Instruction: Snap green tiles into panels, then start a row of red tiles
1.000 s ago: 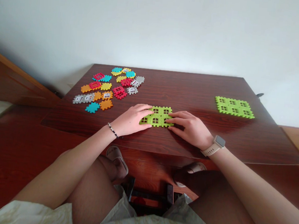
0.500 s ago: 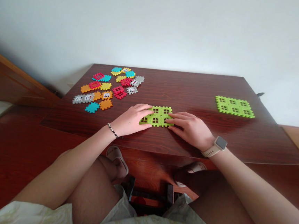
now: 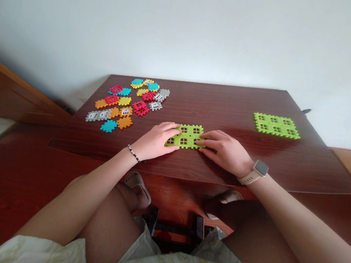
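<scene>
A lime-green panel of joined window tiles lies flat on the table in front of me, two rows deep with notched edges. My left hand is round its left end, thumb at the near edge and fingers over the far side, hiding part of the left tiles. At the opposite end, my right hand holds the panel with its fingers on the right-hand tiles and its thumb at the near corner. A second lime-green panel of the same kind lies apart, farther to the right.
Loose notched tiles spread over the left back of the dark wooden table: red tiles, blue tiles, orange tiles, yellow tiles and grey tiles. Some overlap. A pale wall stands behind the table.
</scene>
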### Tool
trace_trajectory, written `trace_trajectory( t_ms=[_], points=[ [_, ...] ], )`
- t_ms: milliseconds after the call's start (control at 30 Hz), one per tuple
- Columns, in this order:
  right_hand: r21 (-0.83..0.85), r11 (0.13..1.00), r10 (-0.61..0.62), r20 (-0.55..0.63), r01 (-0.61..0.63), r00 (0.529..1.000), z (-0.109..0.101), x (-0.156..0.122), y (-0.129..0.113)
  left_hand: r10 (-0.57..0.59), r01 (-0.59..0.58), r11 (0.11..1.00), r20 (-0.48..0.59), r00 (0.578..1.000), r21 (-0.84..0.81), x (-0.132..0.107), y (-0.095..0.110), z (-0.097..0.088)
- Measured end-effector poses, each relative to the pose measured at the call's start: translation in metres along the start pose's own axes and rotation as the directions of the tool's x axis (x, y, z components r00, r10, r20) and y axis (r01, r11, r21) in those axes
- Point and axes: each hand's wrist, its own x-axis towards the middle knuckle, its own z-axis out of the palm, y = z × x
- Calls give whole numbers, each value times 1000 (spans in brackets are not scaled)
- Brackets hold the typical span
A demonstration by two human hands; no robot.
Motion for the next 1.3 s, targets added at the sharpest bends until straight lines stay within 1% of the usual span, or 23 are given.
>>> trace_trajectory(
  t_ms=[367,600,867,1133,1300],
  points=[
    [28,1000,7,22,-8,1000,0,1,-1,4,-4,1000,-7,1000,-6,0,-1,1],
    [66,997,-45,13,44,999,1,2,-2,6,-6,1000,-11,1000,-4,0,0,1],
    [81,996,-41,29,39,999,1,3,-1,10,-10,1000,-17,1000,-14,0,-1,1],
    [107,994,-31,5,30,1000,3,2,-1,1,-1,1000,-10,1000,-19,0,0,1],
    [97,993,-65,0,65,998,3,1,-1,4,-4,1000,-10,1000,-2,0,1,1]
  ],
)
